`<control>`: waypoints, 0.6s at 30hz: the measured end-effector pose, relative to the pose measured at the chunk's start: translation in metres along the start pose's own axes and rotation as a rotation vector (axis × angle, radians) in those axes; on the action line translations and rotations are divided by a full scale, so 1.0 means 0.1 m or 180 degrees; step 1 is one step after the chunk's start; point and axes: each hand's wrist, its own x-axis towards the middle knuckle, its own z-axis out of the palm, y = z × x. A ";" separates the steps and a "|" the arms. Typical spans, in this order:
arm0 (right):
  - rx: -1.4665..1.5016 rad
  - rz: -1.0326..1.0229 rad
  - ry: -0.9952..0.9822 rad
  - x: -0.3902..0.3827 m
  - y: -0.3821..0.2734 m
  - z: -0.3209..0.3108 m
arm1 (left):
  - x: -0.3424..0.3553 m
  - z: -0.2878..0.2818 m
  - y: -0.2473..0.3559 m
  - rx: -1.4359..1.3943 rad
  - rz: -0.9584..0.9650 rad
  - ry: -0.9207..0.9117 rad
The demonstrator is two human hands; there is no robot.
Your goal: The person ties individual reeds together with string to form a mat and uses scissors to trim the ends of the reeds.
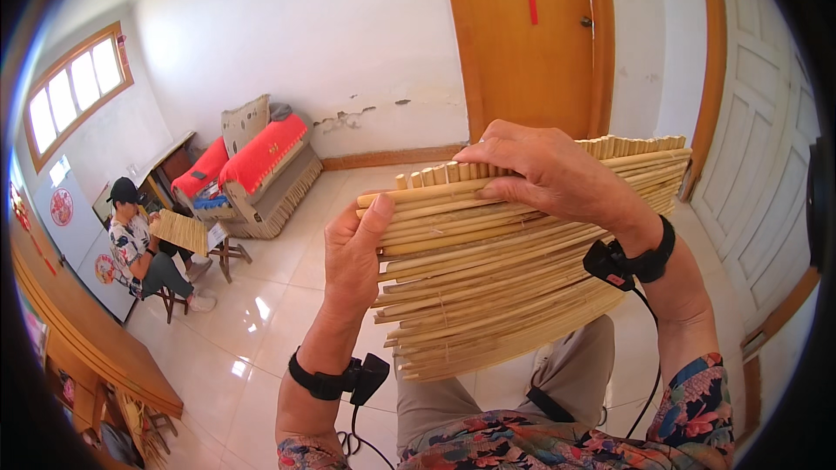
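A mat of straw-coloured reed sticks (496,287), bound with thin thread, spans the middle of the head view, its upper edge folded or stacked so that short stick ends show. My left hand (348,257) is closed on the mat's left end, thumb over the front sticks. My right hand (549,178) grips the top edge, fingers bent over the stick ends and thumb pressed on the upper stick. Both wrists wear black strapped devices with cables.
A person (139,252) sits on a stool at the left with a similar mat (178,231). A sofa with red covers (266,152) stands by the wall. A wooden door (522,52) is ahead, a white door (758,157) right, wooden furniture (131,365) at lower left.
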 end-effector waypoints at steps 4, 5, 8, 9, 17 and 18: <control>0.0045 0.0109 -0.0192 0.07 0.00 0.10 | -0.06 -0.10 -0.06 0.0004 -0.0072 0.0110; 0.0134 0.0065 -0.0296 0.09 0.01 0.14 | -0.08 -0.14 -0.08 0.0017 -0.0055 0.0152; 0.0233 -0.0091 -0.0511 0.17 0.09 0.25 | -0.16 -0.20 -0.13 -0.0113 -0.0226 0.0289; 0.0231 -0.0187 -0.0593 0.21 0.10 0.30 | -0.20 -0.24 -0.15 -0.0115 -0.0257 0.0330; 0.0974 0.0063 -0.1410 0.54 0.13 0.79 | -0.46 -0.63 -0.27 -0.0089 -0.0615 0.0744; 0.1030 0.0075 -0.1504 0.55 0.17 0.84 | -0.46 -0.64 -0.33 -0.0087 -0.0618 0.0779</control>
